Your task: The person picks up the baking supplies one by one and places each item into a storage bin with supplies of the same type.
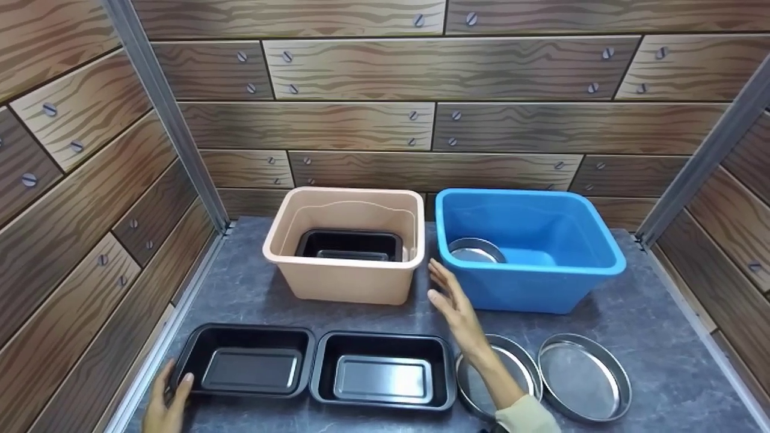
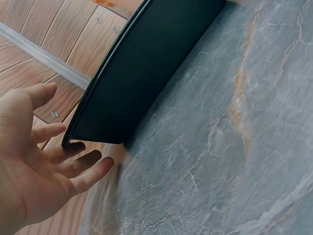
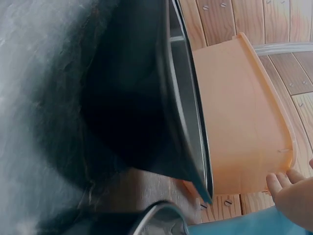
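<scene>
The back wall (image 1: 433, 114) looks like big brown wood planks with wavy lines on them; round grey screws (image 1: 414, 114) sit near the ends of the planks; some planks are light brown and some are dark brown. The left wall (image 1: 78, 198) and the right wall (image 1: 740, 210) have the same plank look; they lean in on both sides. A shiny grey metal bar (image 1: 174, 126) runs down the left corner; another metal bar (image 1: 704, 156) runs down the right corner. The tabletop (image 1: 674, 337) is dark grey like stone, with thin pale lines in it; soft, even light falls on everything.
</scene>
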Demonstrator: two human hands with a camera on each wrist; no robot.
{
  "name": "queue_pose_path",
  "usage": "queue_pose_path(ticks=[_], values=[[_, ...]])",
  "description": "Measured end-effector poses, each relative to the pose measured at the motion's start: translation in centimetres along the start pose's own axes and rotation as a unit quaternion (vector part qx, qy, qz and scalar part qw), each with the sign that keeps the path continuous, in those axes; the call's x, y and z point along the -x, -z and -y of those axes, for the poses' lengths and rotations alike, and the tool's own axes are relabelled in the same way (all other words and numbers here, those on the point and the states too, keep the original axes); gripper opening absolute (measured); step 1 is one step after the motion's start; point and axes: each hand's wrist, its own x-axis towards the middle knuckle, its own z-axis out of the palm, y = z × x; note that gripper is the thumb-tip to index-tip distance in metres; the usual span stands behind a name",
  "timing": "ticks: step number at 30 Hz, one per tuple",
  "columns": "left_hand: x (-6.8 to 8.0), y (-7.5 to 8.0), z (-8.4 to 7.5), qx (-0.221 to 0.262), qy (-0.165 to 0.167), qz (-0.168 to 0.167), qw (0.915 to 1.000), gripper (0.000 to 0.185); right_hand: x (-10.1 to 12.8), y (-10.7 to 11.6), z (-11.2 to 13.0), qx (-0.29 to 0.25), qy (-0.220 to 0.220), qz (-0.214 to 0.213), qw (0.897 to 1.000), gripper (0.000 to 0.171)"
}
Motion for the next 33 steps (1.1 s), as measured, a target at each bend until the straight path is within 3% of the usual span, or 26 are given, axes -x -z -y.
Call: queue_pose_path(ticks=[12, 19, 24, 29, 33], values=[[-0.4, 0.3, 0.1, 0.008, 0.023, 0.005, 0.9997, 0.068, -1.6, -1.0, -0.6, -0.016, -0.005, -0.007, 1.0, 0.055], [-0.4, 0.5, 0.1, 0.021, 0.044, 0.016, 0.9987, 0.07, -1.4, -1.5, 1.8, -0.008, -0.011, 0.003, 1.0, 0.058], [-0.7, 0.4, 0.3, -0.012, 0.032, 0.013, 0.9993, 0.065, -1.6, -1.6, 1.7, -0.008, -0.016, 0.0, 1.0, 0.057], [-1.2, 0.1, 0.4, -0.043, 0.022, 0.016, 0.9987, 0.062, -2.4, -1.4, 0.1, -0.024, -0.01, -0.006, 1.0, 0.055], [-1.5, 0.1, 0.5, -0.046, 0.018, 0.02, 0.9986, 0.063, -2.5, -1.6, 0.8, -0.04, -0.006, -0.005, 0.999, 0.056]])
